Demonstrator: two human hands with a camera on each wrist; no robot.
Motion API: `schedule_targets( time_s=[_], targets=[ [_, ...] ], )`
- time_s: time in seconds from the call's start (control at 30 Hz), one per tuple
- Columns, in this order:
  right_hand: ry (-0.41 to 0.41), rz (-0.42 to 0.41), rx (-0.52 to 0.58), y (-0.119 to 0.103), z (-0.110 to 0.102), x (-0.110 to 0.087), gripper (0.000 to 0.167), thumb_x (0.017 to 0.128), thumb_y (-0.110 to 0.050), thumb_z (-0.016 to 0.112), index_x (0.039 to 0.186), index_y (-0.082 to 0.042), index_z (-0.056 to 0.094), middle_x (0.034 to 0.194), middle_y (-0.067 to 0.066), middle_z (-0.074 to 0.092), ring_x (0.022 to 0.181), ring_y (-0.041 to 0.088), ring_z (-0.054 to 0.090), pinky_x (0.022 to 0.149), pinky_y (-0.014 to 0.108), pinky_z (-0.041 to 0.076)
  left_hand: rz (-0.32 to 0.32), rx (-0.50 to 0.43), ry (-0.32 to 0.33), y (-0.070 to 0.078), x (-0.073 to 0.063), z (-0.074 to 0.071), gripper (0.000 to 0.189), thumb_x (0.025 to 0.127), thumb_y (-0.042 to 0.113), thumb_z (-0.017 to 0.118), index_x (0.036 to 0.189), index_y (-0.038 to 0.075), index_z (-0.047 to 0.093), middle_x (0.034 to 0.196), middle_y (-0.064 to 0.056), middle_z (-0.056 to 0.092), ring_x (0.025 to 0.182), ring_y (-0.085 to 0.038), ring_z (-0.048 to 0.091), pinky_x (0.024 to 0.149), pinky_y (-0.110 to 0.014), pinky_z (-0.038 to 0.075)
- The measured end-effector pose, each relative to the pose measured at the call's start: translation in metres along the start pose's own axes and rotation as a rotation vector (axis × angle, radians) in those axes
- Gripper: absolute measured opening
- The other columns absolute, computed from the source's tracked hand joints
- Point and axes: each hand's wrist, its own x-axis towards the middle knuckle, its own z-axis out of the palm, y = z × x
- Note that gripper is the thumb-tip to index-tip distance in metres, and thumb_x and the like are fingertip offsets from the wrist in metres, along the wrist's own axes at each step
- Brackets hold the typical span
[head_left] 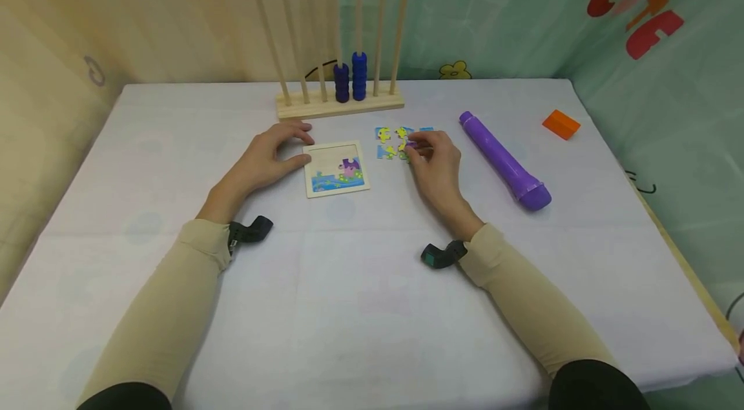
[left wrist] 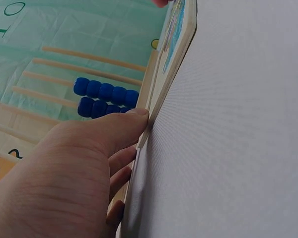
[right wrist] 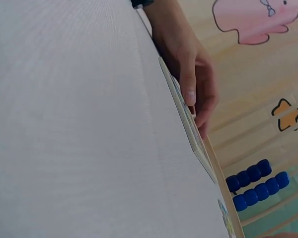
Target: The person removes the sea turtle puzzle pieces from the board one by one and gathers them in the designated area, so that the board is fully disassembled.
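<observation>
In the head view, a square wooden puzzle board (head_left: 325, 156) lies flat, pieces of blue, green, pink and purple filling its lower part. My left hand (head_left: 268, 155) holds its upper-left corner, thumb at the left edge and a finger near the top. The left wrist view shows the thumb (left wrist: 126, 126) against the board's rim. To the right, my right hand (head_left: 437, 164) pinches a small, partly purple puzzle piece (head_left: 411, 144) above several loose puzzle pieces (head_left: 384, 134) in yellow and blue. The fingers hide some of these pieces.
Behind the board stands a wooden peg rack (head_left: 340, 110) with blue beads (head_left: 359, 76) on two upright rods. A purple tube-shaped toy (head_left: 502, 158) lies to the right, and beyond it an orange block (head_left: 561, 124). A white cloth covers the table (head_left: 360, 294).
</observation>
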Motion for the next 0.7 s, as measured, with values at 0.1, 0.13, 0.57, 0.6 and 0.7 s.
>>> schedule_targets(
  time_s=[0.1, 0.13, 0.57, 0.6, 0.7],
  targets=[
    [0.026, -0.031, -0.016, 0.001, 0.001, -0.002, 0.021, 0.096, -0.002, 0.073, 0.116, 0.001, 0.074, 0.115, 0.017, 0.068, 0.106, 0.028, 0.069, 0.093, 0.039, 0.06, -0.005, 0.007, -0.006, -0.001, 0.001, 0.002, 0.029, 0.097, 0.02, 0.077, 0.124, 0.011, 0.07, 0.157, -0.009, 0.054, 0.156, -0.03, 0.036, 0.131, -0.055, 0.022],
    [0.031, -0.042, -0.022, 0.001, 0.001, -0.003, 0.021, 0.095, -0.002, 0.073, 0.116, 0.0, 0.074, 0.114, 0.016, 0.068, 0.106, 0.028, 0.068, 0.093, 0.039, 0.059, -0.007, 0.009, -0.008, -0.002, 0.001, 0.002, 0.029, 0.098, 0.02, 0.077, 0.124, 0.012, 0.07, 0.157, -0.008, 0.054, 0.156, -0.03, 0.036, 0.131, -0.055, 0.022],
    [-0.243, -0.231, 0.043, -0.013, 0.016, -0.007, 0.031, 0.097, -0.012, 0.074, 0.128, -0.007, 0.07, 0.123, 0.008, 0.074, 0.114, 0.022, 0.065, 0.104, 0.04, 0.052, -0.012, 0.009, -0.002, -0.002, -0.002, 0.0, 0.028, 0.098, 0.019, 0.076, 0.124, 0.01, 0.07, 0.158, -0.01, 0.054, 0.156, -0.032, 0.036, 0.13, -0.057, 0.022],
    [-0.27, -0.246, 0.051, -0.014, 0.017, -0.007, 0.033, 0.097, -0.012, 0.075, 0.13, -0.008, 0.069, 0.124, 0.007, 0.073, 0.114, 0.021, 0.064, 0.104, 0.039, 0.052, -0.009, 0.008, -0.001, -0.002, -0.002, 0.0, 0.029, 0.098, 0.019, 0.076, 0.124, 0.011, 0.07, 0.157, -0.01, 0.054, 0.156, -0.032, 0.036, 0.13, -0.057, 0.023],
    [-0.329, -0.294, 0.058, -0.019, 0.021, -0.008, 0.039, 0.096, -0.013, 0.077, 0.132, -0.006, 0.066, 0.125, 0.006, 0.072, 0.113, 0.021, 0.062, 0.101, 0.037, 0.051, -0.007, 0.009, 0.0, -0.002, 0.0, 0.001, 0.029, 0.098, 0.019, 0.077, 0.125, 0.011, 0.07, 0.158, -0.009, 0.054, 0.156, -0.031, 0.036, 0.13, -0.056, 0.023]
  ],
)
